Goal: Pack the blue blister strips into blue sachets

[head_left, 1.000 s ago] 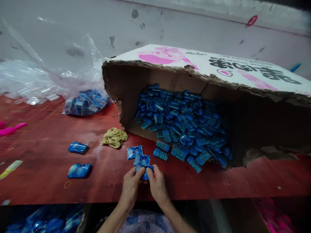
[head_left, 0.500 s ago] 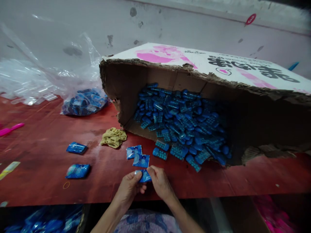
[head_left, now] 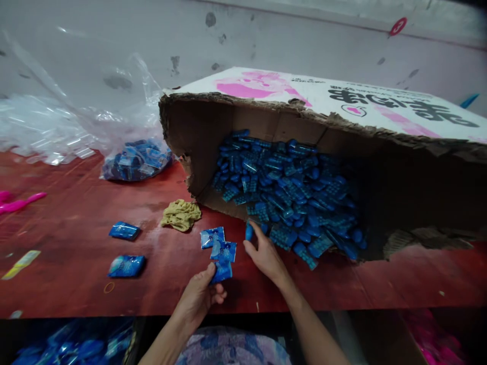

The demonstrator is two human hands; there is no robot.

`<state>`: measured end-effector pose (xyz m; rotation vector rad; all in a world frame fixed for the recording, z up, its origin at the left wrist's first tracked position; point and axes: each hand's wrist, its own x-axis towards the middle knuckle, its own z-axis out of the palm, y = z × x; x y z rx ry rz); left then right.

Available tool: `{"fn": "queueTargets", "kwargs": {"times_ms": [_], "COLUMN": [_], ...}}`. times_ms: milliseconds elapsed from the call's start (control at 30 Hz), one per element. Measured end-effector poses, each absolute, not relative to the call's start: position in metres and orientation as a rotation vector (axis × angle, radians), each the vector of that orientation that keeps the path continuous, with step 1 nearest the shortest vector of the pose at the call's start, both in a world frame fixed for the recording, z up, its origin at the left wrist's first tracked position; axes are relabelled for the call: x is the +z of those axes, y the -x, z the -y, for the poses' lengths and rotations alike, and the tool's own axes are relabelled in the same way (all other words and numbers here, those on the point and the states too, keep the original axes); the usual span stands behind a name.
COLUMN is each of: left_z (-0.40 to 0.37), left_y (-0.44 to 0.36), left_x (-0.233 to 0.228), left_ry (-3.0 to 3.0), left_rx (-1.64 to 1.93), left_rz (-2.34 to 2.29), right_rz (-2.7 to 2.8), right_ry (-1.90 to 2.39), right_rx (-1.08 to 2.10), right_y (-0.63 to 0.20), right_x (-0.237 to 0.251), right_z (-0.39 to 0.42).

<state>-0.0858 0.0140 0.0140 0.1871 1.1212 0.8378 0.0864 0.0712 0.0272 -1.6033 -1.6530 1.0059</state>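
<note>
My left hand [head_left: 201, 291] pinches a small blue printed packet [head_left: 222, 271] between thumb and fingers, low over the table. Two more flat blue packets [head_left: 223, 250] overlap on the table just beyond it. My right hand [head_left: 266, 253] is at the lip of the carton, its thumb and index finger around a small blue-capped container [head_left: 249, 231]; the palm hides most of that container. Right beside this hand, a heap of clear containers with blue caps and small blue balls [head_left: 281, 187] spills from the carton.
A torn-edged cardboard carton [head_left: 236, 109] lies on its side on the red table [head_left: 171, 284]. Leftward are a crumpled yellowish cloth [head_left: 180, 215], two plump blue packets [head_left: 127, 266], a rubber band [head_left: 109, 288], a clear bag of blue packets [head_left: 137, 161] and pink plastic pieces [head_left: 23, 202].
My right hand has let go of the packet and moved up and right to the containers at the carton's lip. My left hand still holds the packet.
</note>
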Motion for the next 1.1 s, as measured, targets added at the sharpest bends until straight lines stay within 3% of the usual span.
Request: {"fn": "queueTargets", "kwargs": {"times_ms": [100,200,1100], "left_z": [-0.016,-0.017,-0.016], "left_y": [0.085,0.084,0.091], "left_x": [0.014,0.013,0.012], "left_ry": [-0.165,-0.19,-0.436], "left_rx": [0.864,0.865,0.934], "left_rz": [-1.133,-1.128,-1.208], "right_rz": [1.071,0.811,0.858], "right_ry": [1.21,0.951,0.928], "right_rx": [1.544,1.736,1.687], "right_y": [-0.093,-0.091,-0.085], "right_x": [0.033,0.037,0.038], "right_z": [-0.053,-0.036,-0.021]}}
